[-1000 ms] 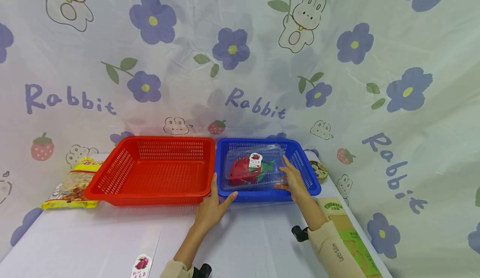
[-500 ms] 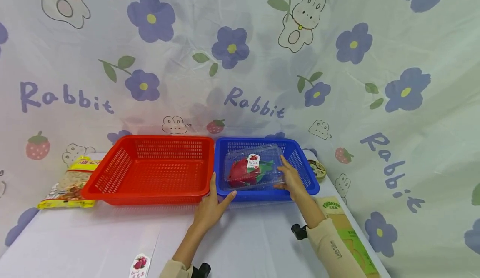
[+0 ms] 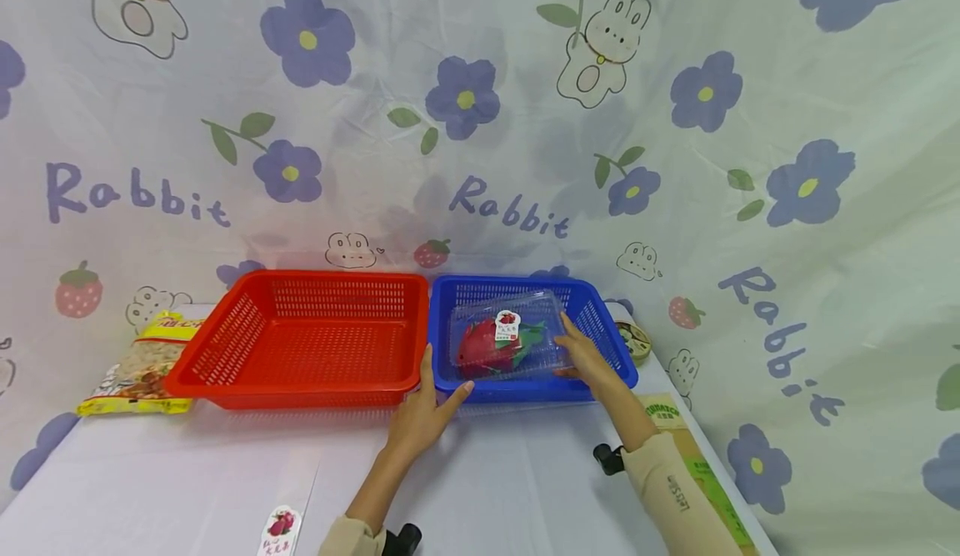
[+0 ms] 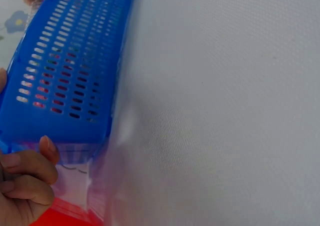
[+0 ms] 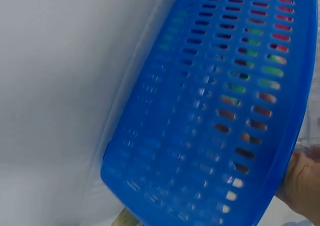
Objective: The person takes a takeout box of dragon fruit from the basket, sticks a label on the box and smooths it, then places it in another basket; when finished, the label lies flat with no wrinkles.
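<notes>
A pinkish-red dragon fruit (image 3: 480,349) with green tips shows through a clear plastic box (image 3: 538,310) bearing a white fruit sticker (image 3: 507,325). Both are in the blue basket (image 3: 536,390); whether the fruit lies inside the box or under it I cannot tell. My right hand (image 3: 588,358) holds the box's right end, fingers on its upper edge and thumb lower down. My left hand (image 3: 417,423) grips the blue basket's front left corner, thumb on the rim. In the left wrist view its curled fingers (image 4: 32,178) touch the basket's end wall.
A red basket (image 3: 300,398) stands against the blue one's left side. Left of it leans a yellow-edged food bag (image 3: 142,368). A round tin (image 3: 636,341) and a long green-and-tan box (image 3: 705,464) lie to the right. A fruit label (image 3: 281,529) lies at the table's front.
My right wrist and forearm have shifted slightly right, the hand still on the clear box. The left hand and both baskets have stayed in place.
</notes>
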Available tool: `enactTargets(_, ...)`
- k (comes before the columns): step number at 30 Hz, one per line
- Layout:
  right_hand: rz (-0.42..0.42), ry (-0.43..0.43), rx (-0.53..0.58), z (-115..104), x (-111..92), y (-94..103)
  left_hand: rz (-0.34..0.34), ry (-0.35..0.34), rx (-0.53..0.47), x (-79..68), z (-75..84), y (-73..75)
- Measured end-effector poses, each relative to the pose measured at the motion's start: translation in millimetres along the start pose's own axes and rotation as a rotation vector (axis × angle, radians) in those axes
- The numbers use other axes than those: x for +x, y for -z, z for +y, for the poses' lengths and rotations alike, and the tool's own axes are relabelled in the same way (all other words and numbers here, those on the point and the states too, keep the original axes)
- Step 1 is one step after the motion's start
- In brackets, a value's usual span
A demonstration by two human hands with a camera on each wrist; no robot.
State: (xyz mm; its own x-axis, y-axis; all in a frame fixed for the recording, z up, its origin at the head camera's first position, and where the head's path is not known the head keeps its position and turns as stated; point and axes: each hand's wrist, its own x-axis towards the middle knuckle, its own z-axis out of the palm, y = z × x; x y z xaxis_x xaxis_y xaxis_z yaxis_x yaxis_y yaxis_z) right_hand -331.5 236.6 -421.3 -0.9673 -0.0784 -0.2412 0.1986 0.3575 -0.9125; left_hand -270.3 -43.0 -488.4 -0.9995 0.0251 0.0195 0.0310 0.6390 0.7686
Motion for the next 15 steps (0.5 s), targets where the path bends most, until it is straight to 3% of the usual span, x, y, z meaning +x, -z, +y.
enactTargets(5, 0.027, 0.007, -0.136, 3.5, -1.3, 3.0, 0.001, -0.002, 0.003, -0.2, -0.2, 0.0)
enactTargets(15, 0.077, 0.005, -0.236, 6.1, -0.8, 3.2, 0.012, 0.010, -0.010, -1.2, 0.8, -0.8)
